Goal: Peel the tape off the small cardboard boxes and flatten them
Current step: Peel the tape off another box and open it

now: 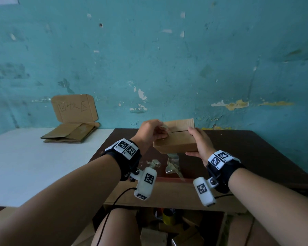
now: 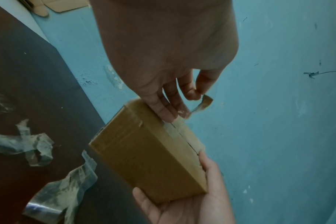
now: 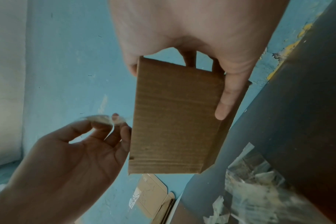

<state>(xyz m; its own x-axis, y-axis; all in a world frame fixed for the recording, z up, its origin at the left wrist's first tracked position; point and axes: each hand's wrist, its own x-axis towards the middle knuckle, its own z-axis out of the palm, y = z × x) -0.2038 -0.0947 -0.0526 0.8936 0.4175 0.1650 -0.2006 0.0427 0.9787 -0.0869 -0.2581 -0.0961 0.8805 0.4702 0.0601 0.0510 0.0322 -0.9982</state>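
Note:
A small brown cardboard box [image 1: 176, 137] [image 2: 150, 159] [image 3: 173, 118] hangs in the air above the dark table [image 1: 256, 157]. My right hand [image 1: 198, 144] [image 2: 184, 204] [image 3: 228, 91] grips its right end, thumb underneath and fingers over the top. My left hand [image 1: 156, 130] [image 2: 175, 103] [image 3: 107, 127] pinches a peeled strip of clear tape [image 2: 201, 106] [image 3: 100, 119] at the box's left end. Part of the tape still lies along the top seam [image 2: 180, 133].
Crumpled tape strips [image 1: 171, 165] [image 2: 29, 145] [image 3: 259, 181] lie on the dark table under the box. Flattened boxes [image 1: 69, 134] lie on the white table at the left, below a cardboard sign [image 1: 74, 108] that leans on the blue wall. More boxes sit below the table.

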